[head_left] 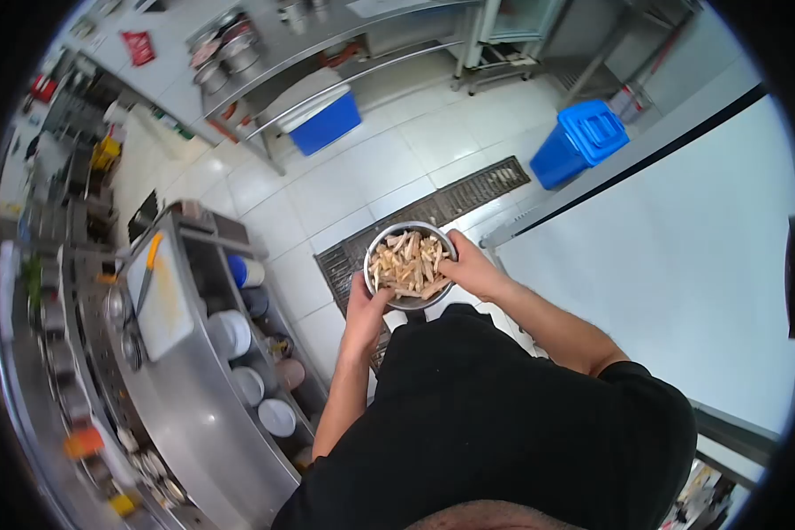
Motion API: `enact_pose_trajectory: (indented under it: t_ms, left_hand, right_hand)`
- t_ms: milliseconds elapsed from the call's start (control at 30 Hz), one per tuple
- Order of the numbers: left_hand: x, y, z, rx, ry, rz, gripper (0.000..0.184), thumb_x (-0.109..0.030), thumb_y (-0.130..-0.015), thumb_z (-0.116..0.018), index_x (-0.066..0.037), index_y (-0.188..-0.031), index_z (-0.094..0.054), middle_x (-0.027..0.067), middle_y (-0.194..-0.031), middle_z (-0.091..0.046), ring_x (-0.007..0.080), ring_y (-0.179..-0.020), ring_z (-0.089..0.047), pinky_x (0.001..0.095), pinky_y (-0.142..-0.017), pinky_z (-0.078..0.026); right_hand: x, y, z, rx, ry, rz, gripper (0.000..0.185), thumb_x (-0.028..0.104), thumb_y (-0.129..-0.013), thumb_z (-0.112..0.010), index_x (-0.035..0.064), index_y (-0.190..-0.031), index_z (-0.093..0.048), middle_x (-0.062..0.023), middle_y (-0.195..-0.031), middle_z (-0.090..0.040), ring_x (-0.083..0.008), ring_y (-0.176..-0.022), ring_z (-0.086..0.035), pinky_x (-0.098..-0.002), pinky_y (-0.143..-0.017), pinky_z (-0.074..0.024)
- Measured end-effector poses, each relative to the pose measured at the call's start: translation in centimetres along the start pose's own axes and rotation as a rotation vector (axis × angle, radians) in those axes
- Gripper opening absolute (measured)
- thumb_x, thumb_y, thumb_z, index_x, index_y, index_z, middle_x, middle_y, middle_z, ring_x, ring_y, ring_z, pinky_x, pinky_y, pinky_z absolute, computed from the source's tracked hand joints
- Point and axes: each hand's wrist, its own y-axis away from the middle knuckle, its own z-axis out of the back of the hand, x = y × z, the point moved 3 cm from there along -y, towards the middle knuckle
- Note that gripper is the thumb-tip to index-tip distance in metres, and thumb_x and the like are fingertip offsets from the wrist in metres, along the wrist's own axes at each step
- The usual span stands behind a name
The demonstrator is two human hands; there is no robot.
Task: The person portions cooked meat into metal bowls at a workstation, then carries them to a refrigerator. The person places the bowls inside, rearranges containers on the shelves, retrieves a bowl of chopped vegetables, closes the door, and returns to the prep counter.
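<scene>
A round metal bowl (367,256) is held in front of my body, above the floor. Pale tan, stick-like pieces (408,263) fill it; their exact kind I cannot make out. My left hand (364,311) grips the bowl's lower left side, its thumb over the rim. On the right side, my right hand (473,268) is closed round the rim, thumb toward the pieces. The fingers under the bowl are hidden on both sides.
To my left stands a steel counter (199,397) with a cutting board (170,305) and an orange-handled knife (151,261). A floor drain grate (468,190) runs below the bowl. A blue lidded bin (579,141) and a large white surface (654,256) are on the right.
</scene>
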Motion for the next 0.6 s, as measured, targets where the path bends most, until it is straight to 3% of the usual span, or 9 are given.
enact_pose_trajectory:
  t_ms: [33, 233, 433, 600]
  left_hand:
    - [-0.7, -2.3, -0.9, 0.054, -0.038, -0.001, 0.048, 0.003, -0.084, -0.059, 0.002, -0.13, -0.048, 0.0146, -0.122, -0.062, 0.0203, -0.11, -0.062, 0.0329, -0.094, -0.053]
    - [-3.7, -16.3, -6.7, 0.121, -0.061, 0.021, 0.054, 0.007, -0.08, -0.053, 0.005, -0.133, -0.049, 0.0159, -0.123, -0.063, 0.0231, -0.111, -0.063, 0.0345, -0.099, -0.051]
    - [-8.8, -26.4, -10.1, 0.111, -0.006, -0.009, 0.065, 0.012, -0.074, -0.048, 0.005, -0.139, -0.046, 0.0178, -0.13, -0.062, 0.0277, -0.117, -0.064, 0.0376, -0.1, -0.053]
    - [-12.9, -33.0, -10.4, 0.026, -0.025, -0.041, 0.071, 0.011, -0.075, -0.045, 0.002, -0.146, -0.043, 0.0196, -0.141, -0.056, 0.0326, -0.126, -0.061, 0.0439, -0.105, -0.053]
  right_hand:
    - [0.9, -0.8, 1.2, -0.052, -0.045, -0.061, 0.033, 0.008, -0.086, -0.065, -0.0026, -0.116, -0.055, -0.0088, -0.1, -0.061, -0.0163, -0.094, -0.059, -0.0328, -0.084, -0.0526]
    - [1.2, -8.4, 7.7, -0.144, -0.242, -0.017, 0.034, 0.008, -0.091, -0.067, 0.0021, -0.121, -0.052, -0.0079, -0.107, -0.06, -0.0143, -0.098, -0.061, -0.0315, -0.081, -0.0533]
    - [4.8, -16.9, 12.4, 0.034, -0.404, 0.035, 0.042, 0.02, -0.097, -0.072, 0.0042, -0.127, -0.048, -0.0062, -0.113, -0.059, -0.0134, -0.101, -0.061, -0.0289, -0.078, -0.0545]
    - [6.1, -26.2, 15.2, 0.18, -0.648, 0.077, 0.045, 0.03, -0.105, -0.062, 0.003, -0.138, -0.05, -0.0061, -0.113, -0.062, -0.0158, -0.105, -0.064, -0.0351, -0.085, -0.0589]
